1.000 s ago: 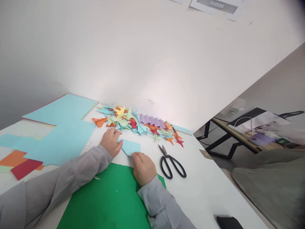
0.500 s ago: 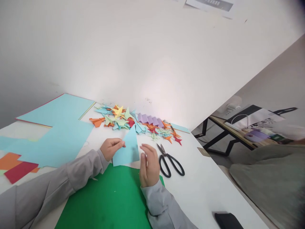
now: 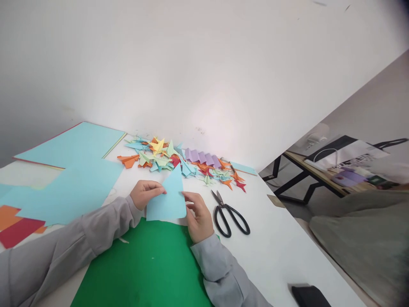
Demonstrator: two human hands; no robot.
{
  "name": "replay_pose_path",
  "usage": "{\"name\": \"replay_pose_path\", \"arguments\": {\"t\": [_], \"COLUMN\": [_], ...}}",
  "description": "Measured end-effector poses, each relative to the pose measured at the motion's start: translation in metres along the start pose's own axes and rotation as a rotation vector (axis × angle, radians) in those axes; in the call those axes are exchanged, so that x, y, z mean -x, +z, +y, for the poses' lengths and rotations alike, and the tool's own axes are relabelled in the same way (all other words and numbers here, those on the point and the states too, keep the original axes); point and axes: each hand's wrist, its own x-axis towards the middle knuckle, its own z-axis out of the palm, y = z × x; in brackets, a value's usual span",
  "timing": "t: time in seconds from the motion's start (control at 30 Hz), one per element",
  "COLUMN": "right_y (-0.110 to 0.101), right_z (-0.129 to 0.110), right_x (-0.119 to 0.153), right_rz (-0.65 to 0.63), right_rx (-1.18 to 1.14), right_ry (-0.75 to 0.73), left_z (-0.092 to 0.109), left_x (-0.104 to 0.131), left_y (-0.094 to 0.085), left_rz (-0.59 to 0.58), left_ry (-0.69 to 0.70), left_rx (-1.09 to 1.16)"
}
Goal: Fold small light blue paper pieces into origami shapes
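A light blue sheet of paper (image 3: 168,200), its top folded to a point, is held up above the far edge of a green sheet (image 3: 143,264). My left hand (image 3: 144,194) is closed on its left edge, thumb on the near face. At the right edge, my right hand (image 3: 201,217) has its index finger and thumb against the paper with the fingers curled. Black-handled scissors (image 3: 227,215) lie with blades slightly apart, just right of my right hand. Behind the paper spreads a pile of small folded paper planes (image 3: 159,147) in several colours.
Blue sheets (image 3: 86,192) and orange and red pieces (image 3: 21,232) lie on the left. A purple pleated paper strip (image 3: 203,157) rests near the wall. A black object (image 3: 310,296) sits at the near right. Beyond the table edge stands a low table with a bag (image 3: 348,155).
My right hand has moved in from beside the blue paper and closed its fingers on the right edge. My left hand keeps its grip, and the view has shifted slightly.
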Motion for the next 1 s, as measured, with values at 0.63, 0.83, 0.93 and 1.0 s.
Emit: {"name": "replay_pose_path", "arguments": {"t": [0.63,0.83,0.93,1.0], "right_y": [0.003,0.003,0.003,0.002], "right_z": [0.01,0.004,0.004,0.006], "right_x": [0.003,0.002,0.001,0.0], "right_rz": [-0.017,-0.07,-0.028,0.042], "right_rx": [-0.259,-0.255,-0.282,-0.322], "right_ry": [0.179,0.109,0.154,0.212], "left_z": [-0.006,-0.007,-0.004,-0.001], "left_x": [0.002,0.002,0.002,0.003], "left_y": [0.001,0.001,0.001,0.001], "left_rz": [-0.044,-0.064,-0.074,-0.074], "left_ry": [0.057,0.055,0.09,0.11], "left_rx": [0.036,0.041,0.086,0.152]}}
